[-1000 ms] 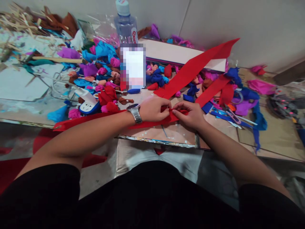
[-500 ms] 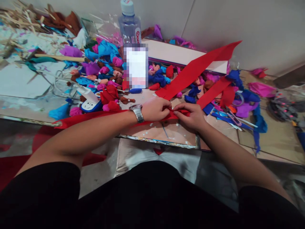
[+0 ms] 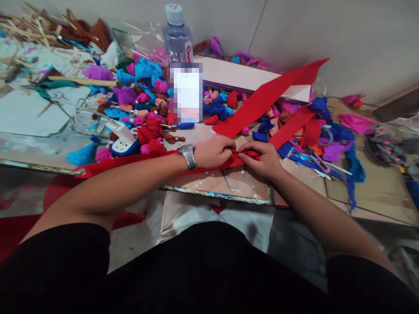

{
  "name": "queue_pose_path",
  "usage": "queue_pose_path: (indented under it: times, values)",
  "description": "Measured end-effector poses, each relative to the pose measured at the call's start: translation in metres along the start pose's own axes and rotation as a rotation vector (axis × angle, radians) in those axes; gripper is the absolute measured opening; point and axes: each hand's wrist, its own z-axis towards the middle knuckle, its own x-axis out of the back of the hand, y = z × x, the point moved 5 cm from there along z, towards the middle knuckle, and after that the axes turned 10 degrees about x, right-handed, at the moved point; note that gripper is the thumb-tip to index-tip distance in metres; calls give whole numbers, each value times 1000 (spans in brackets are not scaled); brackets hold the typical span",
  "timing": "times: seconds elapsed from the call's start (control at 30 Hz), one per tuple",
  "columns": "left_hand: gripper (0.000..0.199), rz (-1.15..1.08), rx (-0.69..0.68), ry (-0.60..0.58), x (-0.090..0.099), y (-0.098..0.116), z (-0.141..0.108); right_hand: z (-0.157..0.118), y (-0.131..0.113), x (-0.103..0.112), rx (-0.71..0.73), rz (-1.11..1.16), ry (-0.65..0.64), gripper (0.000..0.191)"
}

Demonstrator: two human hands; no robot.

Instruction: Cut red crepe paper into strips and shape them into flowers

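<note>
A long red crepe paper strip (image 3: pixel 131 161) runs along the front of the table, passing under my left wrist to my fingers. My left hand (image 3: pixel 216 151), with a metal watch (image 3: pixel 187 157) on the wrist, pinches the strip. Right beside it, my right hand (image 3: pixel 262 159) grips the same strip between thumb and fingers. The fingertips nearly meet, and the part of the paper between them is mostly hidden. Behind my hands lie another wide red strip (image 3: pixel 271 96), slanting up to the right, and a shorter red strip (image 3: pixel 291 128).
Crumpled paper flowers (image 3: pixel 150 128) in several colours crowd the table. A clear bottle (image 3: pixel 178 41) stands at the back behind a blurred-out phone-like rectangle (image 3: pixel 186 93). A power socket (image 3: pixel 124 144), green-handled pliers (image 3: pixel 59 83), pink-handled scissors (image 3: pixel 319 161) and a long white box (image 3: pixel 248 76) lie around.
Both hands stay almost in place, still pinching the red strip, with only slight finger movement. The whole view has shifted very slightly.
</note>
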Motion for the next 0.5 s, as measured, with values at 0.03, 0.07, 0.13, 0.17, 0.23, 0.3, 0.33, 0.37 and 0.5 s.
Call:
queue_pose_path:
  times: [0.03, 0.07, 0.13, 0.17, 0.23, 0.3, 0.33, 0.37, 0.5]
  values:
    - [33, 0, -9, -12, 0, 2, -1, 0, 0, 0, 6, 0, -3, 11]
    - [33, -4, -15, -19, 0, 4, -1, 0, -1, 0, 11, 2, -5, 11]
    - [35, -15, -16, -26, 1, 6, -2, 0, -1, -1, 14, 7, -2, 11]
    - [36, -19, -13, -29, 1, 6, -2, 0, -2, -1, 10, 9, 1, 11]
    - [36, -28, -1, -30, 1, 7, -3, 0, -2, -1, 0, 12, 3, 13]
    - [33, -33, 9, -36, 1, 6, -3, 1, -3, -1, -11, 18, -1, 15]
    - [31, -34, 12, -37, 1, 6, -3, 1, -3, 0, -15, 21, -2, 16]
    - [30, -34, 13, -38, 1, 6, -3, 1, -3, 0, -18, 24, -4, 16]
    - [28, -41, 4, -40, 2, 7, -4, 1, -3, 1, -2, 27, -2, 15]
